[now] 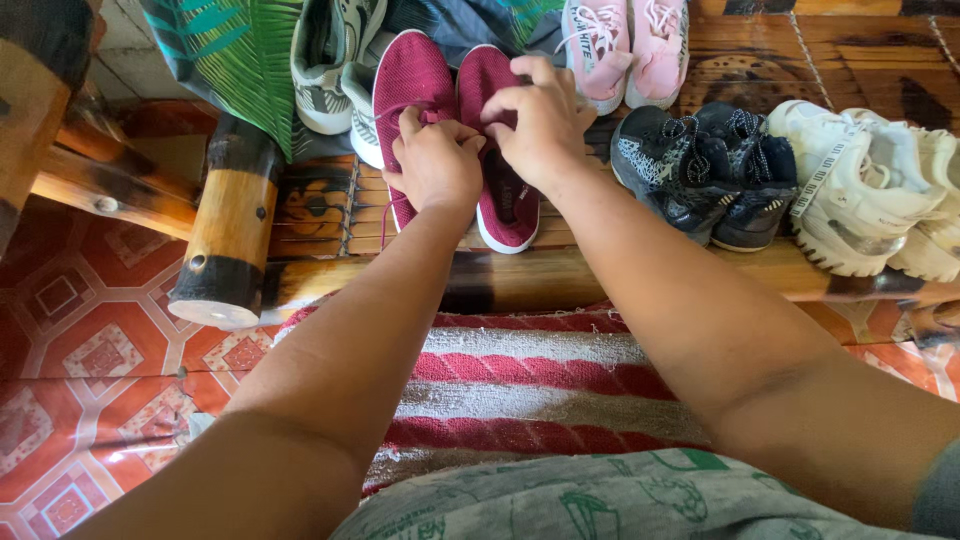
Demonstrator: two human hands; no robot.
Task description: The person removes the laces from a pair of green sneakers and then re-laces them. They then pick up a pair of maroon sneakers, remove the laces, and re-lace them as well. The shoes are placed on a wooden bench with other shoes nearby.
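On the bamboo worktop (pixel 520 280), a pair of maroon shoes (pixel 445 80) lies between grey sneakers (pixel 325 70) and black sneakers (pixel 705 170); the left hand (pixel 435 165) and right hand (pixel 540 125) both pinch their laces in a tight grip.

Bare forearms, no sleeves or jewellery visible; a grey garment (pixel 600 505) with green printed drawings.
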